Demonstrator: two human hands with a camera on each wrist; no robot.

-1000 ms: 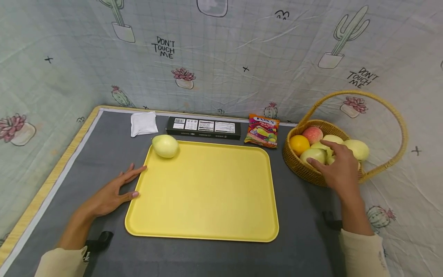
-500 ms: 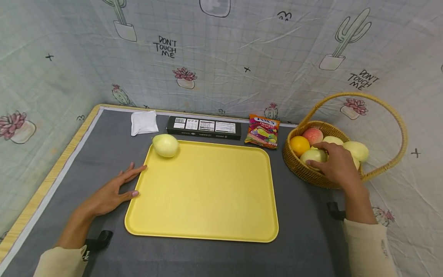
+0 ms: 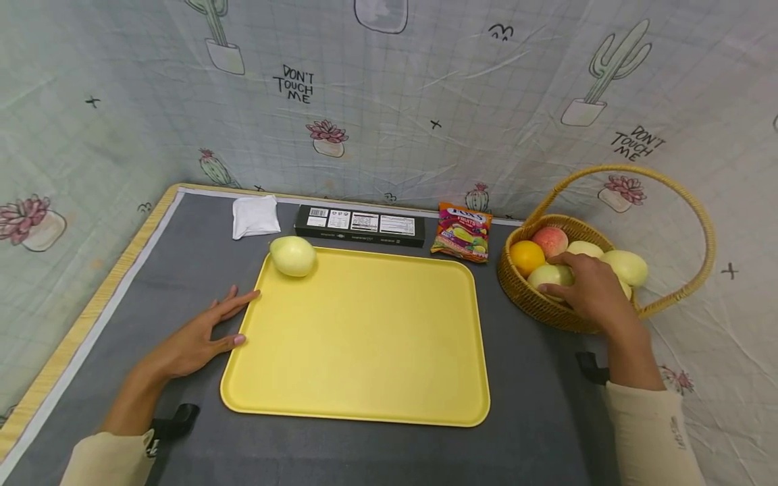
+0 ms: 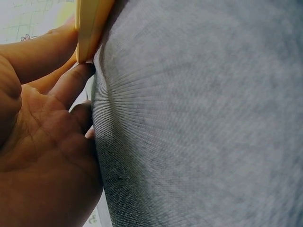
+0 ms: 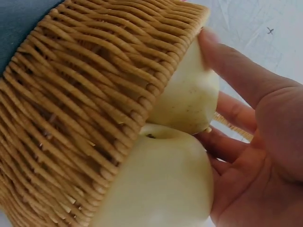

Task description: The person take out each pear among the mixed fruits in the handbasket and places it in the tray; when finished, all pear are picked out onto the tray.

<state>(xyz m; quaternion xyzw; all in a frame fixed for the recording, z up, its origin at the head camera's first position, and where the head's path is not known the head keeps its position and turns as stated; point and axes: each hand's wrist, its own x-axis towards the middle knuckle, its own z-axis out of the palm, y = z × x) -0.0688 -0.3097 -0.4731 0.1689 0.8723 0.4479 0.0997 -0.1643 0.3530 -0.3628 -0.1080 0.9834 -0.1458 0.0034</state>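
My right hand [image 3: 592, 290] reaches into a wicker basket [image 3: 535, 307] at the right and grips a pale green fruit [image 3: 550, 275]. In the right wrist view the thumb lies along one side of this speckled pale green fruit [image 5: 189, 99], with fingers behind it. A second pale fruit [image 5: 161, 179] sits beside it against the rim. My left hand [image 3: 185, 347] lies at the left edge of a yellow tray [image 3: 358, 337], its fingers extended and touching the rim. On the tray's far left corner rests a pale yellow-green fruit [image 3: 293, 256].
An orange [image 3: 527, 258], a peach [image 3: 551, 241] and more pale fruits share the basket, whose tall handle [image 3: 708, 229] arches to the right. Behind the tray lie a white packet [image 3: 255, 216], a long black box [image 3: 358, 226] and a candy bag [image 3: 462, 233]. Printed fabric hangs behind.
My right hand has lowered slightly onto the pale green fruit, and its thumb and fingers have closed around it. The left hand has stayed at the tray's edge.
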